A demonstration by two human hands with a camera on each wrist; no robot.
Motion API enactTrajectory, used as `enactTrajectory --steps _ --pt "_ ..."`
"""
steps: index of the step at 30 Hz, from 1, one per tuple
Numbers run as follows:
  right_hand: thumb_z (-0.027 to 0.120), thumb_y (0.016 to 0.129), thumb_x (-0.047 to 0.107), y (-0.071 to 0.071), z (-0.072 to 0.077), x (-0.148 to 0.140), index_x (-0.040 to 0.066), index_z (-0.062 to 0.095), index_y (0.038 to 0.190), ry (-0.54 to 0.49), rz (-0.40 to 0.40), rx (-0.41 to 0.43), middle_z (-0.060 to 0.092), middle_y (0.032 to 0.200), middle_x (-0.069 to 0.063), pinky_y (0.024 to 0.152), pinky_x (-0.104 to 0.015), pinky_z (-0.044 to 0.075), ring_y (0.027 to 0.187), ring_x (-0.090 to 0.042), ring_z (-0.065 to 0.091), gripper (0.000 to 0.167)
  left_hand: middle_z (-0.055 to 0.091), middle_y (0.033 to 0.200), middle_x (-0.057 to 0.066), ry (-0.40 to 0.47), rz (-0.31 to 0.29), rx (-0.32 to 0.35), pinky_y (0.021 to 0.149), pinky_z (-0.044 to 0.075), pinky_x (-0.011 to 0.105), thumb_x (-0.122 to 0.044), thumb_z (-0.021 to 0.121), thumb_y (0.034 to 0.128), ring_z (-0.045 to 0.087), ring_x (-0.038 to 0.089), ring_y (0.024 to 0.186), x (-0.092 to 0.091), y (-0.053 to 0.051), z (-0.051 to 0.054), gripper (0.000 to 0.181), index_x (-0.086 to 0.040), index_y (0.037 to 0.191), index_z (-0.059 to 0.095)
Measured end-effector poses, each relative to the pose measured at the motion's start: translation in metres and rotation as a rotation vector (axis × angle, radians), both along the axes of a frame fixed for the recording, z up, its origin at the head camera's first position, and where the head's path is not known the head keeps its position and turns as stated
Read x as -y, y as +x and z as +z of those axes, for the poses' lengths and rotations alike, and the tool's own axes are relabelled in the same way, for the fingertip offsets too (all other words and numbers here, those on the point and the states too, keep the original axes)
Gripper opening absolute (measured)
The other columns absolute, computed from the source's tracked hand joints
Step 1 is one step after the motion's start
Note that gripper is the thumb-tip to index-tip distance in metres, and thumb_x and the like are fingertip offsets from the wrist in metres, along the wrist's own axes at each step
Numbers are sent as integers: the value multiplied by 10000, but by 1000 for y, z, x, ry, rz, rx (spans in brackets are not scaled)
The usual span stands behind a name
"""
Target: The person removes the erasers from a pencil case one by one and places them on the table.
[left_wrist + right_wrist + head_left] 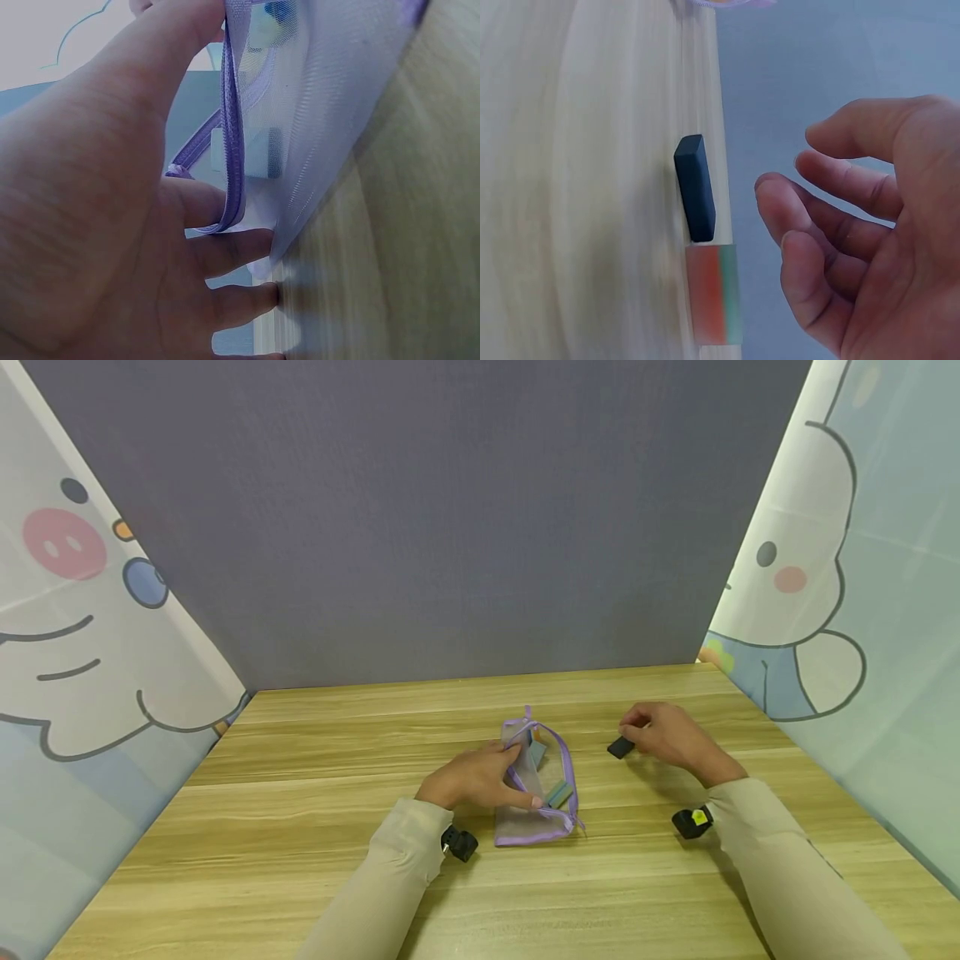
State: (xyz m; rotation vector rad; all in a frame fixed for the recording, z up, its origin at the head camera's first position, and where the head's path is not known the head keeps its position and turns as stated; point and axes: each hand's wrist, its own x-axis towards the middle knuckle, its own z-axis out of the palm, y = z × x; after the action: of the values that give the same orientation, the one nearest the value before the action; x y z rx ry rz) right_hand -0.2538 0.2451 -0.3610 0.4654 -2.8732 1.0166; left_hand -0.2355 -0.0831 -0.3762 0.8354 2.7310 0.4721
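Observation:
A mesh bag with purple trim (534, 840) (322, 112) lies with its zip side gaping. My left hand (480, 777) (142, 180) grips its near-left rim, thumb and index hooked at the zip edge, the other fingers outside against the table. Inside are a grey-blue block (537, 754), a greenish block (558, 794) and a small orange piece. Above a black block (620, 747) (695, 187) hovers my right hand (671, 735) (870, 225), fingers loosely bent and apart from it in the right wrist view. An orange and green block (714, 294) sits beside the black one.
The wooden table (337, 760) reaches back to a grey panel (450, 527). Curtains printed with cartoon animals (112, 635) stand on both sides. A black wrist camera (459, 842) is strapped by each sleeve.

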Motion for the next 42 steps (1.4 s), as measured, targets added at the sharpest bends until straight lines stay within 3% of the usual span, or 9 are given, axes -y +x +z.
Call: enactTrajectory --steps 11,26,32,42 --pt "635 977 187 2 -1 9 24 714 1028 -33 20 -41 713 943 -70 659 -317 538 734 -135 673 188 277 1619 112 10 -13 -10 1145 310 424 -727 656 819 284 256 1470 0 -1 0 1084 -109 1603 233" --pt "638 993 212 6 2 20 4 697 1099 -33 73 -11 713 957 -57 716 -370 528 770 -191 689 241 340 1590 113 0 1 3 1101 372 423 -742 669 795 371 253 1419 0 -2 0 1101 -150 1612 227" --pt "633 995 208 7 2 26 6 687 1095 -38 110 9 705 934 -94 676 -358 522 760 -210 671 232 372 1572 106 0 -2 -6 1083 391 411 -740 674 792 405 236 1391 0 -3 0 1098 -160 1612 232" --pt "636 984 182 10 1 38 20 698 1060 -18 149 -2 683 904 -11 701 -345 538 767 -131 646 190 351 1583 119 -1 12 13 1097 374 425 -738 658 806 380 255 1411 0 -3 0 1082 -152 1610 236"
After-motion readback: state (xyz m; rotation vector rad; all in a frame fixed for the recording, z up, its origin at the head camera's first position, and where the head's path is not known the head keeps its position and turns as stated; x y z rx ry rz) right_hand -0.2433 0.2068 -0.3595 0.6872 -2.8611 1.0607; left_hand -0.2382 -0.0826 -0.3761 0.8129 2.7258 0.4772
